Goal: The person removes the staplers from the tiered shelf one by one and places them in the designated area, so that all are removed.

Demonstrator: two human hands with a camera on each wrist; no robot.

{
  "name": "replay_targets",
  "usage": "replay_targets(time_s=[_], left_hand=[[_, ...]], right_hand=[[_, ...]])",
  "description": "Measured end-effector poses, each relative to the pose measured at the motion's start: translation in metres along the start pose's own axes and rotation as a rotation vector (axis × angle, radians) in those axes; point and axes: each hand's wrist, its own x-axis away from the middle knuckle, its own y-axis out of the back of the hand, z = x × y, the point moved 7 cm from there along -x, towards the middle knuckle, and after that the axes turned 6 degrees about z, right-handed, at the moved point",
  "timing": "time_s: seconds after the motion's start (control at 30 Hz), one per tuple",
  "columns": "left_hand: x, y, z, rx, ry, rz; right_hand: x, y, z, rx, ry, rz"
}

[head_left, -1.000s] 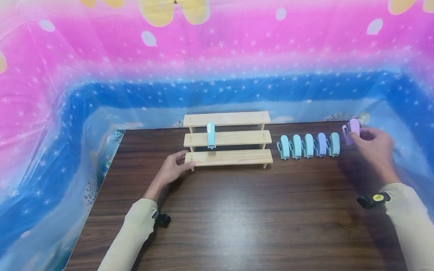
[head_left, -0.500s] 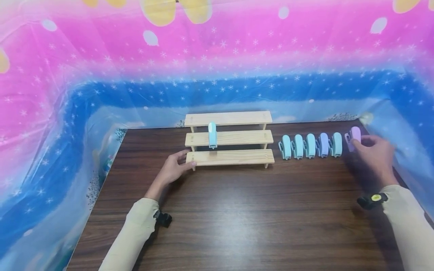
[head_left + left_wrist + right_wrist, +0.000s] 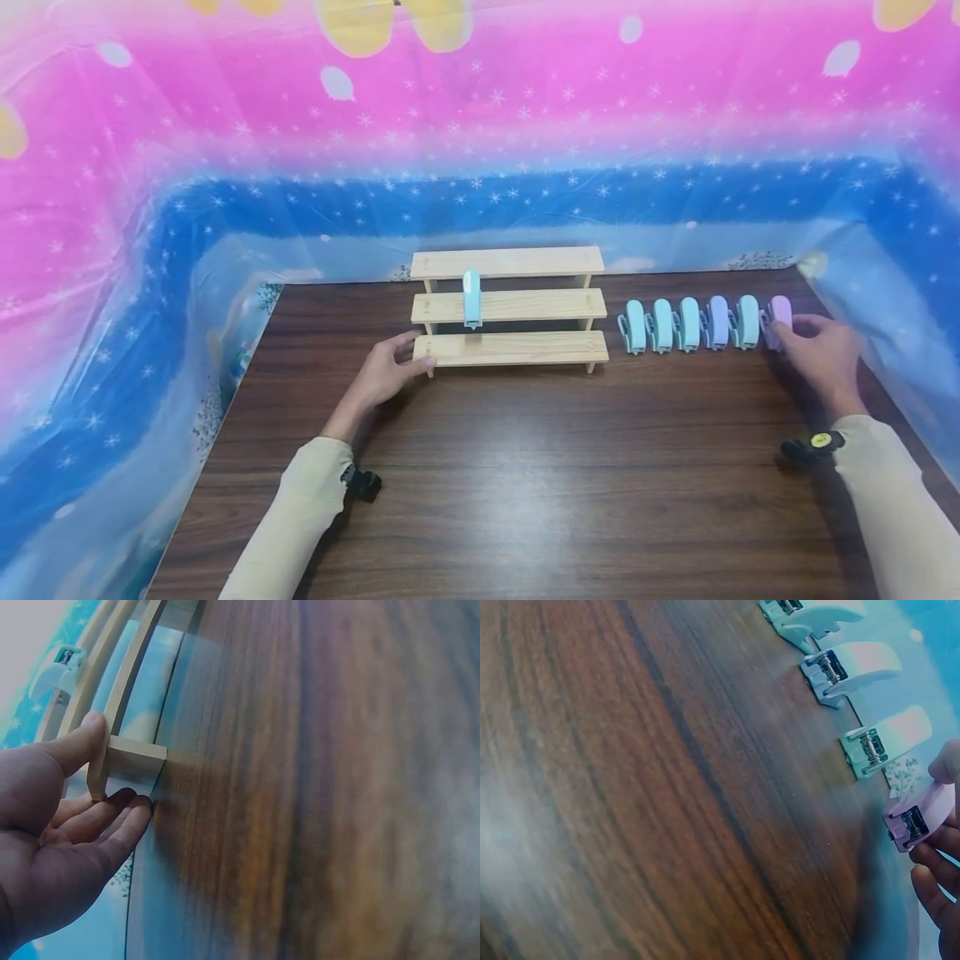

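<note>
Dark wood-grain table [image 3: 525, 467] fills the lower view, walled on three sides by a pink and blue starry sheet [image 3: 480, 167]. At the table's far middle stands a pale wooden rack [image 3: 510, 308] of three steps, with one light-blue clip [image 3: 472, 298] standing on the middle step. The left hand [image 3: 386, 371] holds the rack's lowest step at its left end; in the left wrist view the thumb lies on top of the board's end and the fingers curl beneath it. Right of the rack, five clips [image 3: 686, 323] stand in a row on the table, four teal and one violet, close together. Just beyond the row's right end is a lilac clip [image 3: 780, 317]; the right hand [image 3: 821, 354] pinches it between thumb and fingers, and it sits at table level just beside the last teal clip. Whether it touches the table cannot be told.
</note>
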Motion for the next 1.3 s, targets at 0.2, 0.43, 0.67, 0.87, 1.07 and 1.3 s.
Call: replay_targets(time_s=[0.2, 0.43, 0.67, 0.87, 1.07, 1.3], left_hand=[[0.0, -0.001, 0.0, -0.005, -0.005, -0.001], [0.0, -0.002, 0.0, 0.007, 0.001, -0.001], [0.0, -0.002, 0.0, 0.012, 0.0, 0.004], [0.0, -0.002, -0.001, 0.009, -0.007, 0.003], [0.001, 0.0, -0.004, 0.014, -0.01, 0.003], [-0.001, 0.0, -0.003, 0.023, -0.014, 0.006]], right_hand=[[0.0, -0.005, -0.004, -0.014, -0.039, 0.005], [-0.002, -0.007, -0.011, -0.055, -0.091, 0.019], [-0.003, -0.005, -0.013, -0.076, -0.101, 0.045], [0.002, 0.008, -0.005, -0.118, -0.105, 0.002], [0.009, 0.02, 0.029, -0.059, -0.018, -0.062], [0.022, 0.022, 0.074, -0.06, 0.097, -0.121]])
